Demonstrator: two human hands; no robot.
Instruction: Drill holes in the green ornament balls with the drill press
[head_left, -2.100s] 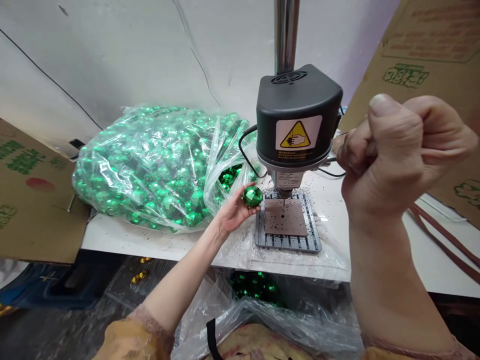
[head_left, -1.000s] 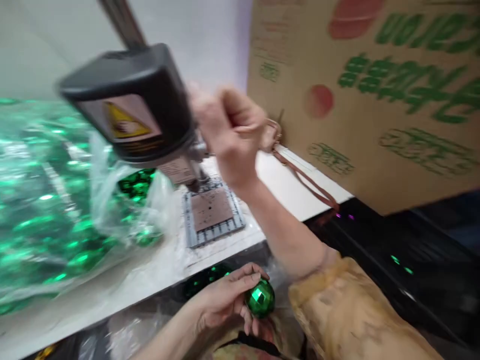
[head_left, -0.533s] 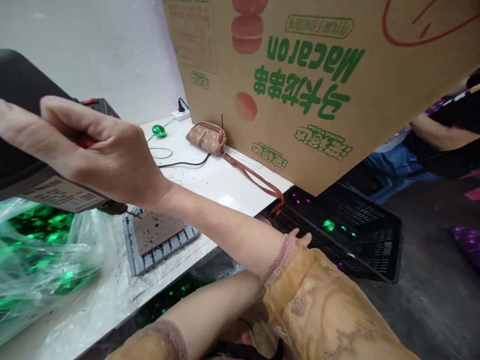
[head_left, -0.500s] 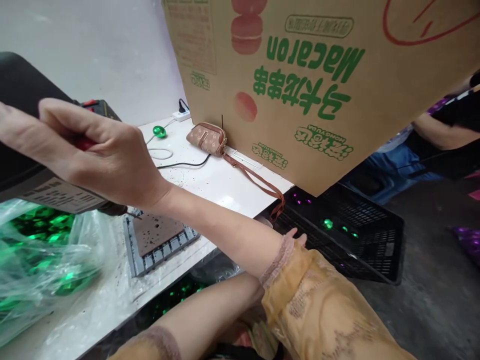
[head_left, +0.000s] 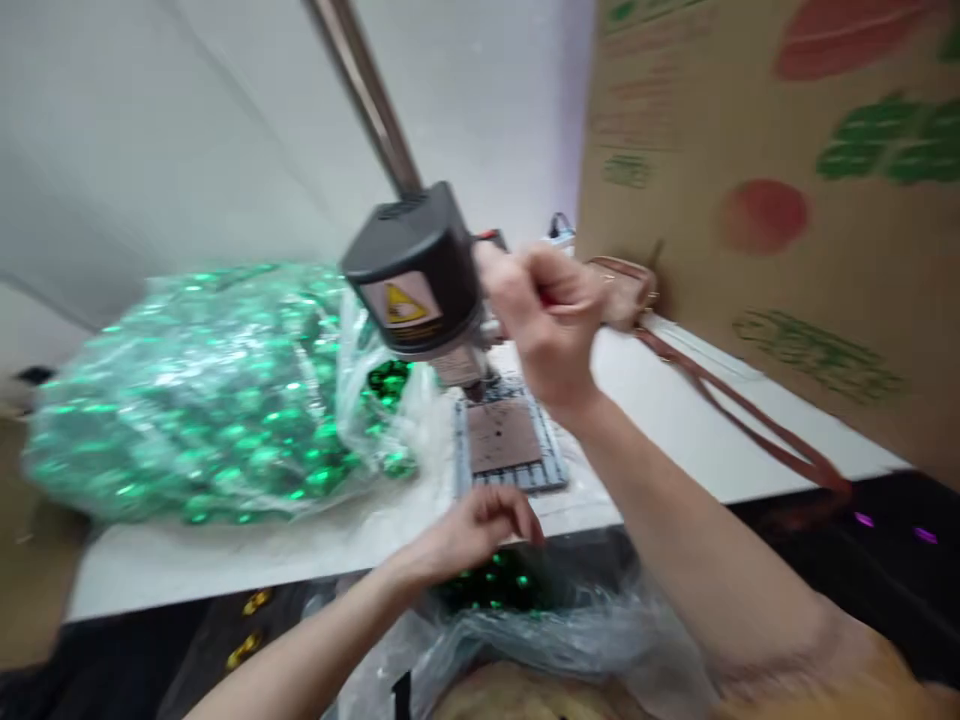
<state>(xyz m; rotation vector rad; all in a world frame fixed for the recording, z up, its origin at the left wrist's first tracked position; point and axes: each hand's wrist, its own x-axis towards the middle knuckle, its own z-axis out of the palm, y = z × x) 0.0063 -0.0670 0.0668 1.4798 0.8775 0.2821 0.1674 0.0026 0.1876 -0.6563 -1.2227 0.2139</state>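
Note:
My right hand (head_left: 551, 320) is closed round the handle of a black bench drill press (head_left: 420, 270), with a bit of red showing between its fingers. Below the drill's chuck (head_left: 474, 388) lies a brown board (head_left: 504, 436) on the slotted grey base (head_left: 553, 472); a small dark hole marks the board. My left hand (head_left: 484, 525) hovers in front of the base, fingers loosely bent and nothing visible in them. Just beneath it, shiny green balls (head_left: 499, 585) fill an open clear plastic bag (head_left: 592, 630) at my lap. Motion blurs the view somewhat.
A large clear bag of green balls (head_left: 225, 400) occupies the left of the white table (head_left: 225, 560). Toward the right are a brown pouch (head_left: 626, 285) with a long strap (head_left: 739, 400) and a tall cardboard box (head_left: 675, 220). A metal column (head_left: 375, 100) rises behind the drill.
The view has swung left, bringing the drill press and big bag into sight. My left hand has come from beside the black crate to above the lap bag. My right hand stays on the handle.

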